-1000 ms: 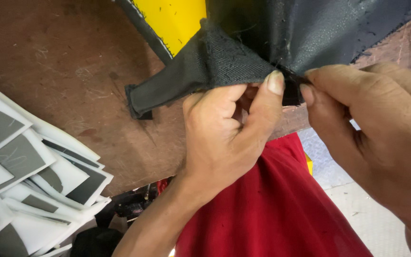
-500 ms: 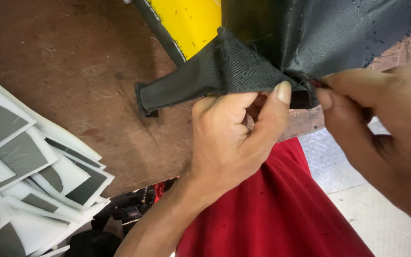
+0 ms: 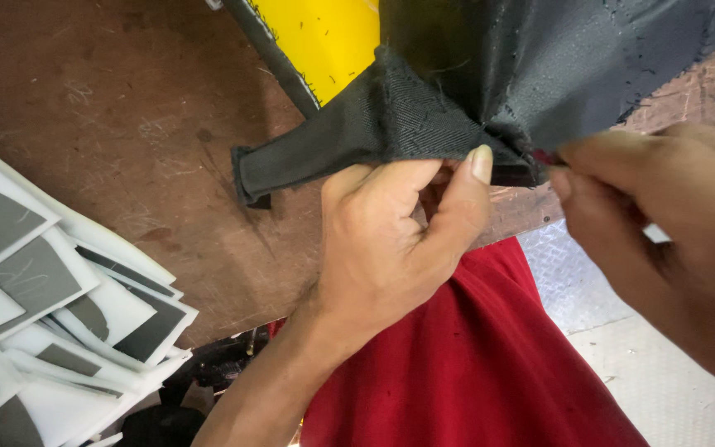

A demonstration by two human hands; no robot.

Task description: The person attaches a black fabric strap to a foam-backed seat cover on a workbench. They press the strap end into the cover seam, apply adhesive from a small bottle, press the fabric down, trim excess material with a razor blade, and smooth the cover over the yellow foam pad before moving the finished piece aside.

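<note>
A piece of black woven fabric hangs over the brown table edge, with a folded strap-like corner sticking out to the left. My left hand pinches the fabric's lower seam between thumb and fingers. My right hand grips the same seam just to the right, its fingertips closed on the edge. Something small and red shows at the seam between the two hands; I cannot tell what it is.
A yellow panel with a dark rim lies under the fabric. A pile of white and grey cut foam pieces covers the table's left side. The brown worktable shows scuffs. Red clothing is below my hands.
The fabric and both hands have shifted slightly right in view. My right hand has slid down and right along the seam, a little further from my left thumb.
</note>
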